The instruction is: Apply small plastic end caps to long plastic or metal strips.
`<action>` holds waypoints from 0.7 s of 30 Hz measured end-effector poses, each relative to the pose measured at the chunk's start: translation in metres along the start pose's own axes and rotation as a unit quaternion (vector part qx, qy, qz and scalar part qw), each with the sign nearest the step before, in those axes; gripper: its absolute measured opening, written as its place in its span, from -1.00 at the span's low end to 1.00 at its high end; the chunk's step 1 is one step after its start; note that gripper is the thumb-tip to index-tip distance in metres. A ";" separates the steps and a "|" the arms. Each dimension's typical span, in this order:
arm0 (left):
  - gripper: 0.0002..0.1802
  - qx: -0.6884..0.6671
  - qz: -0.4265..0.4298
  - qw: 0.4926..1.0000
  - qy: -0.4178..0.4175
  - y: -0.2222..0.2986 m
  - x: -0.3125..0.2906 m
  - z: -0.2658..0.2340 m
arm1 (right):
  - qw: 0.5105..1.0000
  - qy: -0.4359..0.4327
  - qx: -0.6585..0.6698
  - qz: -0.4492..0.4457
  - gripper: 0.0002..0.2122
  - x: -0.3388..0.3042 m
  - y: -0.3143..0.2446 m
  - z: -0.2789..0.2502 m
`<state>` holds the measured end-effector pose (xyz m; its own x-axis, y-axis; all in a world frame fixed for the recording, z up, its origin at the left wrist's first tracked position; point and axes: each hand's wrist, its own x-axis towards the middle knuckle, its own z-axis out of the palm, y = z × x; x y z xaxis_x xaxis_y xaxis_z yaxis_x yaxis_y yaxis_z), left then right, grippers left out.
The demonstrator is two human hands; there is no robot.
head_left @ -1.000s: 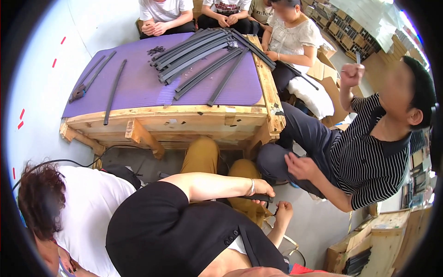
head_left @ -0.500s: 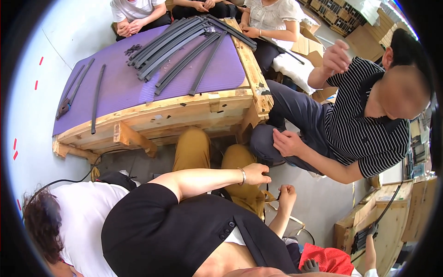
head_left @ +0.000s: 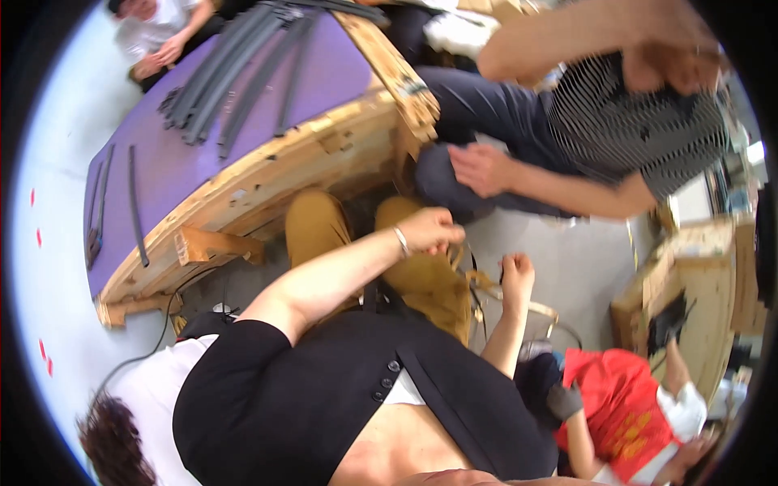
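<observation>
Holding both hands low over the lap, well apart from the bench. Long dark strips (head_left: pixel 212 77) lie bundled on a purple mat (head_left: pixel 174 178) atop a wooden bench (head_left: pixel 279 170), up and to the left of either hand; long axes slope from upper right to lower left, fanning slightly. Nearest strip (head_left: pixel 292 85) sits just right of the bundle, running steeper. The left hand (head_left: pixel 435 231) is nearer, above one knee of the mustard trousers (head_left: pixel 312 227), between bench and right hand (head_left: pixel 519 275). Left forearm slants up and rightward across the body, bracelet (head_left: pixel 400 240) at the wrist, back of hand upward, fingers bent inward; blur, cannot tell how narrow that grip is or whether anything is in it. Right forearm stands nearly upright, fingers curled tight; a small dark piece (head_left: pixel 502 279) shows at their left side, apparently pinched, its shape too small to read. Tan straps (head_left: pixel 484 283) hang just left of it. Co-worker's hand (head_left: pixel 482 170) rests near a dark-trousered knee, beyond the left hand.
</observation>
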<state>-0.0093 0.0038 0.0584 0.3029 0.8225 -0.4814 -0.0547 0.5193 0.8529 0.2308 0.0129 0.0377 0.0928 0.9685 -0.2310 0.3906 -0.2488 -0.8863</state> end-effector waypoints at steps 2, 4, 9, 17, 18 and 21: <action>-0.68 -0.101 -0.023 0.994 -0.028 0.012 -0.008 -0.004 | 1.000 0.010 -0.006 -0.018 -0.89 -0.002 -0.010 0.000; -0.57 -0.159 -0.045 0.986 -0.030 0.004 -0.004 -0.012 | 1.000 0.006 0.029 -0.011 -0.93 -0.001 -0.011 0.000; -0.57 -0.139 -0.043 0.988 -0.053 0.001 -0.004 -0.012 | 0.999 0.006 0.019 0.026 -0.91 -0.004 -0.013 -0.002; -0.77 -0.121 -0.011 0.991 -0.058 -0.008 -0.004 -0.010 | 1.000 -0.002 0.020 0.022 -0.90 -0.009 -0.013 -0.001; -0.79 -0.112 -0.018 0.992 -0.055 -0.004 -0.004 -0.011 | 1.000 -0.003 0.022 0.020 -0.90 -0.008 -0.012 -0.001; -0.82 -0.104 -0.026 0.994 -0.034 -0.002 -0.003 -0.014 | 0.999 -0.005 0.031 0.021 -0.90 -0.009 -0.014 0.000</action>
<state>-0.0232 0.0036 0.0549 0.3733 0.7800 -0.5022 -0.2313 0.6025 0.7639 0.2245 0.0080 0.0525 0.0984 0.9573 -0.2718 0.3294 -0.2891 -0.8989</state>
